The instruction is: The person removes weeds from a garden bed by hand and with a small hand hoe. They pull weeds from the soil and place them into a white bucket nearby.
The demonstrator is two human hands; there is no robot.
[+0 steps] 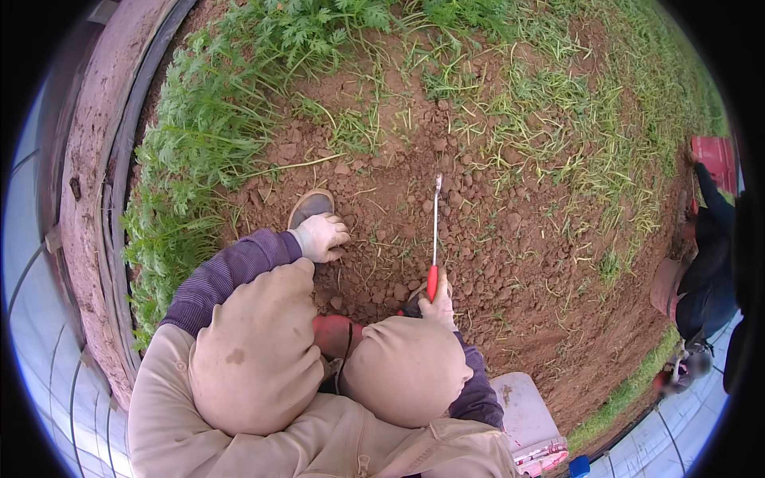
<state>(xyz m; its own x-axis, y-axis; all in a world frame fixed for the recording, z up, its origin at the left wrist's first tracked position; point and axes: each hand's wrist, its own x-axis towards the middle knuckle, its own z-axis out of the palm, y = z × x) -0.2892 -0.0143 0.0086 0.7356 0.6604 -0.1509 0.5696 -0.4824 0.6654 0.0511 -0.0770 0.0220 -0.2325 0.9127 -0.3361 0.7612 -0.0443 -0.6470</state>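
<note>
My right hand, in a pale glove, grips the red handle of a long thin metal-shafted hand tool. Its small metal tip touches or hovers just above the clods of brown soil; which of the two I cannot tell. My left hand, in a whitish glove, hangs beside the toe of my shoe, its fingers bent down over the soil. Whether those fingers hold anything is hidden. Leafy green plants stand in a row beyond my left arm. Cut or pulled stems lie strewn over the ground ahead and to the right.
Along the left runs a wooden plank edge, with plastic sheeting outside it. A whitish bucket lies near my right side. At the far right a person in dark clothes is beside a red crate.
</note>
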